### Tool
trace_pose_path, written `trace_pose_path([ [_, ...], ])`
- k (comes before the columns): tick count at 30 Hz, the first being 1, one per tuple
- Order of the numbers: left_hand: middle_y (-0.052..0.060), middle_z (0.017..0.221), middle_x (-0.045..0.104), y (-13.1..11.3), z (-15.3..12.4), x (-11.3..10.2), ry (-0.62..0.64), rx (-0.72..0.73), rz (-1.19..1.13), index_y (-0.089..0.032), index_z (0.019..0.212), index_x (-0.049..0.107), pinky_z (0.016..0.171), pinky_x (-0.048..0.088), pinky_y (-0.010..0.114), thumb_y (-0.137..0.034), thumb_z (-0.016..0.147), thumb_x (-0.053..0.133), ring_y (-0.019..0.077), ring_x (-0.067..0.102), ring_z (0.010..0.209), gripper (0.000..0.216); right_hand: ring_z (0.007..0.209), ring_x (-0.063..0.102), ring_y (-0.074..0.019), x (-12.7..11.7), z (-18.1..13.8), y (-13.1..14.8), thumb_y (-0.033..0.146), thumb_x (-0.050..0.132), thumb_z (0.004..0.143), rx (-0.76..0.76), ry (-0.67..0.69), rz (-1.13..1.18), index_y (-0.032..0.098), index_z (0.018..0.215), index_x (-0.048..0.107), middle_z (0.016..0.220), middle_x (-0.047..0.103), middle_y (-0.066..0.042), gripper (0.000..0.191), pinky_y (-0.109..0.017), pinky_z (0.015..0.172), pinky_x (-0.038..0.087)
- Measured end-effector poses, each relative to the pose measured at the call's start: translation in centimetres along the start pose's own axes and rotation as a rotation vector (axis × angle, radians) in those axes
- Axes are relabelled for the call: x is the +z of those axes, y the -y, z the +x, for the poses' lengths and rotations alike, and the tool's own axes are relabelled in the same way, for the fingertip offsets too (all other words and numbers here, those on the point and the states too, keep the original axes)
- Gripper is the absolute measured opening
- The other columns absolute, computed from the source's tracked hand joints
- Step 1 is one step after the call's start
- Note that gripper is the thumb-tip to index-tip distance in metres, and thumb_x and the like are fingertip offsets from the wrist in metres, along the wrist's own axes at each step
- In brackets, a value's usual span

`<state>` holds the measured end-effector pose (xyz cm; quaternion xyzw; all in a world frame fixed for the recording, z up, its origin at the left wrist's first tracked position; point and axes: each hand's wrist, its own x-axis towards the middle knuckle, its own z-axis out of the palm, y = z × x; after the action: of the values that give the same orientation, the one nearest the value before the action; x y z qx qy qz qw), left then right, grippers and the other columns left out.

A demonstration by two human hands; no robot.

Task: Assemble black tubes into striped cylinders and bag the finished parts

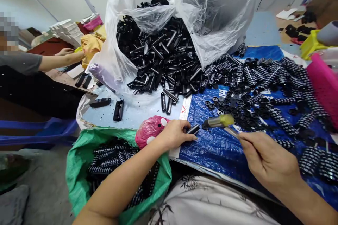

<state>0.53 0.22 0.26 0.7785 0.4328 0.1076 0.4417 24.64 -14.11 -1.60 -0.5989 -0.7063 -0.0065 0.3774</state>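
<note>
My left hand (176,134) is closed around a short black plastic tube (194,129), keeping it low over the blue tarp (195,154). My right hand (269,158) grips the thin handle of a small mallet (218,121). The mallet's head has a blurred yellowish end on the right and a dark end on the left, close to the tube's tip. Beside my left wrist lies a round pink bundle with white spots (151,130). Loose black ring-shaped caps (221,103) are scattered beyond the mallet.
A clear plastic bag (219,10) spills black tubes (161,52) at the back. Dotted black rollers (280,116) are heaped at right by a pink basket (323,84). A green sack (75,168) holds more rollers. Another person's arm (59,59) reaches in from the left.
</note>
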Motion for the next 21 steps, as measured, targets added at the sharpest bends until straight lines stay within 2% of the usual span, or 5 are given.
trace_pose_path([
  [2, -0.003, 0.060, 0.056, 0.1, 0.2, 0.2, 0.030, -0.015, -0.033, -0.019, 0.078, 0.072, 0.051, 0.030, 0.024, -0.034, 0.071, 0.082, 0.0138, 0.048, 0.055, 0.019, 0.080, 0.069, -0.0204, 0.5, 1.1, 0.4, 0.018, 0.052, 0.097, -0.018, -0.026, -0.029, 0.027, 0.119, 0.059, 0.095, 0.070, -0.005, 0.024, -0.033, 0.075, 0.054],
  [7, -0.005, 0.061, 0.051, 0.4, 0.8, 0.4, 0.065, -0.058, -0.067, -0.018, 0.075, 0.067, 0.051, 0.028, 0.024, -0.034, 0.068, 0.084, 0.0119, 0.044, 0.055, 0.024, 0.071, 0.069, -0.0196, 1.7, 1.8, 0.7, 0.025, 0.052, 0.100, -0.079, 0.204, -0.155, 0.024, 0.110, 0.063, 0.089, 0.071, -0.005, 0.015, -0.032, 0.066, 0.053],
  [13, -0.005, 0.060, 0.052, 1.0, 2.1, -0.3, 0.138, -0.036, -0.042, -0.018, 0.069, 0.063, 0.051, 0.029, 0.025, -0.028, 0.063, 0.086, 0.0120, 0.045, 0.056, 0.026, 0.085, 0.070, -0.0185, 1.1, 1.9, 2.4, 0.013, 0.052, 0.097, -0.179, 0.047, 0.128, 0.024, 0.129, 0.057, 0.099, 0.072, -0.006, 0.034, -0.030, 0.077, 0.056],
  [18, -0.006, 0.061, 0.051, 0.5, 2.6, 0.4, 0.186, -0.091, 0.060, -0.019, 0.071, 0.056, 0.053, 0.029, 0.025, -0.034, 0.064, 0.086, 0.0121, 0.046, 0.058, 0.034, 0.065, 0.063, -0.0151, 2.5, 1.0, 3.2, 0.023, 0.054, 0.099, -0.306, 0.269, 0.031, 0.020, 0.107, 0.068, 0.074, 0.066, -0.002, 0.017, -0.027, 0.062, 0.051],
  [21, -0.006, 0.064, 0.052, -0.7, 1.7, -0.2, 0.164, -0.093, 0.183, -0.019, 0.076, 0.057, 0.055, 0.029, 0.026, -0.030, 0.068, 0.080, 0.0122, 0.046, 0.061, 0.027, 0.067, 0.063, -0.0143, 2.4, 0.2, 2.6, 0.024, 0.051, 0.100, -0.337, 0.334, 0.055, 0.018, 0.103, 0.070, 0.077, 0.068, -0.004, 0.020, -0.026, 0.064, 0.051],
])
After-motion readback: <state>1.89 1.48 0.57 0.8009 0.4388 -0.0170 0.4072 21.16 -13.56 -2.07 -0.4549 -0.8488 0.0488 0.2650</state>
